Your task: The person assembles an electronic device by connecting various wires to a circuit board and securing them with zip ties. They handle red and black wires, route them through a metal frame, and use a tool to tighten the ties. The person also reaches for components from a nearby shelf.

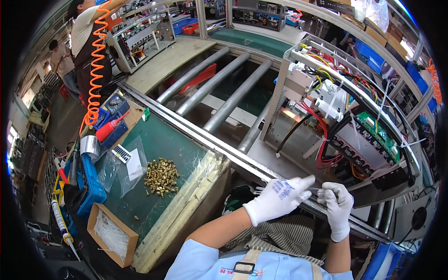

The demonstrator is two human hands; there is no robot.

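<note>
Both my hands wear white gloves and are close together in front of me, at the near edge of the roller line. My left hand (279,199) points its fingers to the right, and several thin white cable ties (258,191) stick out behind it on the left. Facing it, my right hand (337,205) pinches with bent fingers. A thin pale strip, apparently a cable tie, shows between the two hands; its ends are hidden. Just beyond the hands stands an open metal equipment chassis (298,86) with red and black wires (323,128) and a green circuit board (377,135).
Left of me, a green-topped bench (154,128) carries a pile of brass fittings (161,178), plastic bags, a red bottle (111,127) and blue bins. A cardboard box (112,235) holds white cable ties. Metal rollers (228,103) run ahead. Another person (88,37) stands at far left by a coiled orange hose.
</note>
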